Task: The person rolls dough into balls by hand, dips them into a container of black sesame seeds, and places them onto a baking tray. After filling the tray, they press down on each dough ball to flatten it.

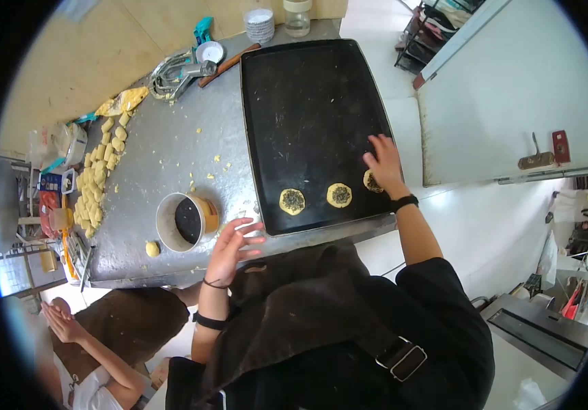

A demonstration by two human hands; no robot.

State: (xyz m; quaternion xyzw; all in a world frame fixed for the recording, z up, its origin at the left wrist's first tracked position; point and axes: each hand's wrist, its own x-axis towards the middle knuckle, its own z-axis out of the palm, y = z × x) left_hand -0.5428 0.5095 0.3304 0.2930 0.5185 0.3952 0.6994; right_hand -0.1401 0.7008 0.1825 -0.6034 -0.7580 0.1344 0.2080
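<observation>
Right hand (385, 164): the farther forward of the two, back uppermost; fingers (380, 145) loosely parted and slightly bent, tips directed forward and inward.
Right wrist (399, 194): just behind its hand, nearly in line with the forearm.
Right forearm (420, 234): bare, slanting forward and inward.
Left hand (228, 249): nearer the body, well apart from the right; fingers fanned and gently curled, tips directed toward the right side.
Left wrist (219, 279): just behind its hand, which inclines inward.
Left forearm (213, 298): bare, directed forward.
</observation>
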